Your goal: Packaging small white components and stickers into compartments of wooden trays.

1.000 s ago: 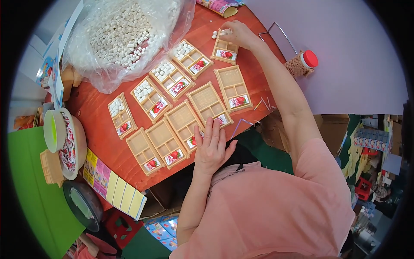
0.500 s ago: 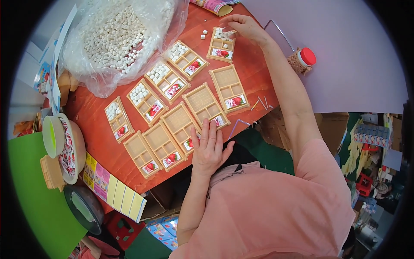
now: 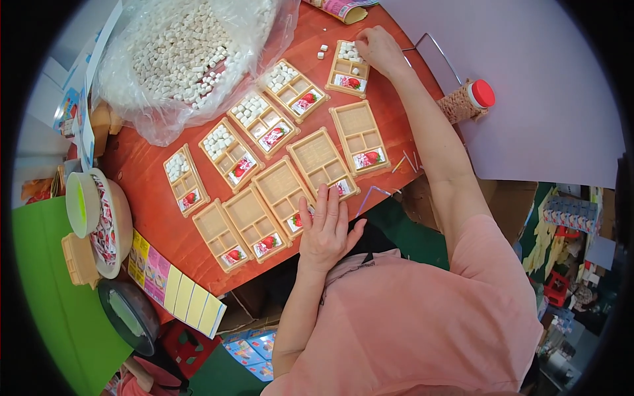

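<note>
My right hand [image 3: 383, 53] is at the far right tray [image 3: 342, 68], its fingers curled down at the edge of the compartment with small white marshmallow-like cubes [image 3: 346, 50]. Whatever the fingertips pinch is hidden. A single cube lies in a smaller compartment of that tray. My left hand [image 3: 325, 234] rests open, fingers spread, over the near ends of two beige divided trays [image 3: 281, 181]. Several trays in the back row hold white cubes, such as the leftmost tray [image 3: 185, 179]. Front-row trays, like the right one [image 3: 356, 122], hold only a strawberry-printed packet [image 3: 368, 158].
A big clear bag of white cubes [image 3: 178, 59] lies at the back left. Two loose cubes [image 3: 321, 51] sit beside the far tray. A red-lidded jar [image 3: 472, 99] stands right, near thin sticks [image 3: 406, 160]. At left are a bowl of packets [image 3: 120, 228] and a printed strip [image 3: 175, 287].
My right hand has lowered onto the far right tray, its fingers curling in. The left hand stays over the front trays. The whole view has shifted slightly.
</note>
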A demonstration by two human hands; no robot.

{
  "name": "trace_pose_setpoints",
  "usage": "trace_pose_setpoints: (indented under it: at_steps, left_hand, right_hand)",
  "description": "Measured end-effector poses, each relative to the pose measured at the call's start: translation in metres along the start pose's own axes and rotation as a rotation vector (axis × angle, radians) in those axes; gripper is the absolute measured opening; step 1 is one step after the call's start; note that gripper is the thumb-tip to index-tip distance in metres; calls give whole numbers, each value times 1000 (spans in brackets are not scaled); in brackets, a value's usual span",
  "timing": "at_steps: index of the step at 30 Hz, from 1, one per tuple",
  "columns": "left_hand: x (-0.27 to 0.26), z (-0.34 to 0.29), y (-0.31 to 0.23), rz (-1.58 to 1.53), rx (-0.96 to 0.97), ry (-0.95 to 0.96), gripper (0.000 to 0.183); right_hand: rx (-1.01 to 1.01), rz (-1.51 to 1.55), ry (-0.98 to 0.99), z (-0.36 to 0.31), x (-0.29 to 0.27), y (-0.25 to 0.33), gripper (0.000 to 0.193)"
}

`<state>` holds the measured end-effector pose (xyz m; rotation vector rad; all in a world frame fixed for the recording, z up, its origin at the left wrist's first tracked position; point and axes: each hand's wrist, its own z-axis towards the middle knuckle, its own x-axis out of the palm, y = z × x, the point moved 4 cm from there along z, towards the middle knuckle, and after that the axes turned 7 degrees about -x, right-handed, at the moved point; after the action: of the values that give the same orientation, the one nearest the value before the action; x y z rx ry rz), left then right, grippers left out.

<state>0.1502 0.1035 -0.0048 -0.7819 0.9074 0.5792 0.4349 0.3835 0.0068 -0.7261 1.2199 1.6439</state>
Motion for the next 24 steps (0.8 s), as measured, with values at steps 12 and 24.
trace_pose_setpoints:
  at_steps: [12,24]
  left_hand:
    - [4,0,0,24,8,12,47]
    - [1,1,-1,32,5,8,45]
  right_hand:
    - [-458,-158,168,26,43,55,28]
    - [-107,308,333,5,-10,5,33]
